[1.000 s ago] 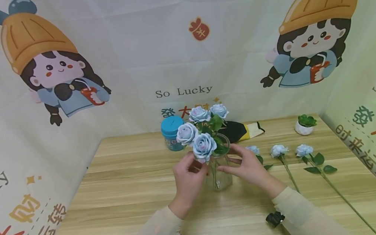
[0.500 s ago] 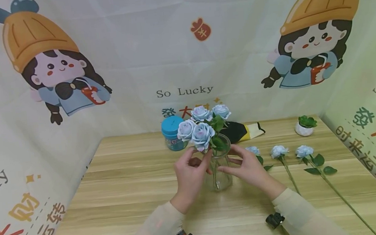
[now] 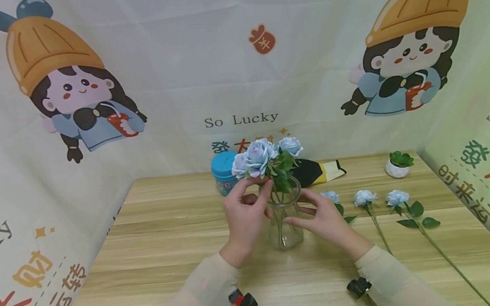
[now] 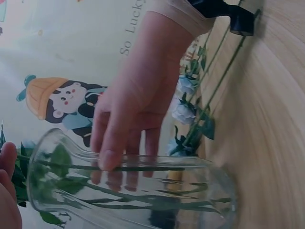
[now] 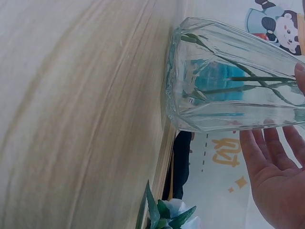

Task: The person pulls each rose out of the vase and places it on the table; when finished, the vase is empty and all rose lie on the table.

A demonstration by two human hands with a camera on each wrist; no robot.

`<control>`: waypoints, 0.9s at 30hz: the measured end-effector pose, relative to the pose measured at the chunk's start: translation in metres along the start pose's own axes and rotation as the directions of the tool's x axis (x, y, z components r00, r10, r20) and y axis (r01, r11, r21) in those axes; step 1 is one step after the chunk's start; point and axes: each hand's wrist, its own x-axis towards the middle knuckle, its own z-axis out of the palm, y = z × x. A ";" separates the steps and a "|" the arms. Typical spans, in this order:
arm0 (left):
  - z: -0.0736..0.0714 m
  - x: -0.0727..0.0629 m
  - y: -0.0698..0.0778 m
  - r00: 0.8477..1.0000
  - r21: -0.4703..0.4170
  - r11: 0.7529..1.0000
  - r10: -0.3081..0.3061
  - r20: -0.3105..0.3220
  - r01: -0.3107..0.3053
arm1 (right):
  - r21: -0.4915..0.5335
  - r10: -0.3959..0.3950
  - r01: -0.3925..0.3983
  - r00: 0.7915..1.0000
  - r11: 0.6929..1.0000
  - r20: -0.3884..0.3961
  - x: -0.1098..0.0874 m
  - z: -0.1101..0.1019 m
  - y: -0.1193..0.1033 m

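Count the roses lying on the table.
3, right of the vase: the left rose, partly behind the right hand; the middle rose; the right rose.

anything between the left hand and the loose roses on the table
Yes: in the head view, the glass vase and the right hand at its side stand between the left hand and the loose roses, so a straight sideways reach would probably be blocked.
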 end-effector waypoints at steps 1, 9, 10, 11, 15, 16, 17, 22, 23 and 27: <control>-0.001 0.001 0.002 1.000 -0.008 1.000 -0.004 -0.007 0.003 | 0.005 0.004 -0.004 1.000 1.000 0.001 0.000 0.000 0.000; -0.004 0.011 0.022 0.997 0.031 0.999 -0.034 -0.074 0.037 | 0.039 0.021 -0.022 1.000 0.999 0.015 -0.001 0.000 -0.002; -0.003 0.012 0.024 0.996 0.033 0.998 -0.055 -0.073 0.058 | 0.040 0.017 -0.018 1.000 0.999 0.014 -0.001 0.000 -0.002; -0.003 0.013 0.025 0.994 0.033 0.996 -0.080 -0.072 0.083 | 0.041 0.015 -0.015 1.000 0.999 0.012 0.000 0.000 -0.002; 0.001 0.013 0.027 0.978 0.005 0.979 -0.201 -0.058 0.201 | 0.037 -0.001 0.001 1.000 0.999 0.005 0.000 0.001 -0.001; 0.002 0.012 0.027 0.973 -0.003 0.974 -0.225 -0.048 0.225 | 0.032 -0.005 0.005 1.000 0.999 0.004 0.000 0.001 0.000; 0.003 0.011 0.027 0.969 -0.009 0.970 -0.245 -0.039 0.245 | 0.030 -0.007 0.007 1.000 1.000 0.003 0.000 0.001 0.001; 0.006 0.007 0.033 0.958 -0.021 0.958 -0.287 -0.015 0.286 | 0.016 -0.018 0.018 1.000 1.000 -0.006 -0.001 0.002 0.002; 0.007 0.007 0.035 0.960 -0.021 0.960 -0.279 -0.016 0.278 | 0.015 -0.019 0.019 1.000 1.000 -0.007 -0.001 0.002 0.002; 0.008 0.011 0.040 0.975 -0.040 0.975 -0.221 -0.025 0.220 | 0.019 -0.014 0.014 1.000 1.000 -0.011 -0.002 0.002 0.002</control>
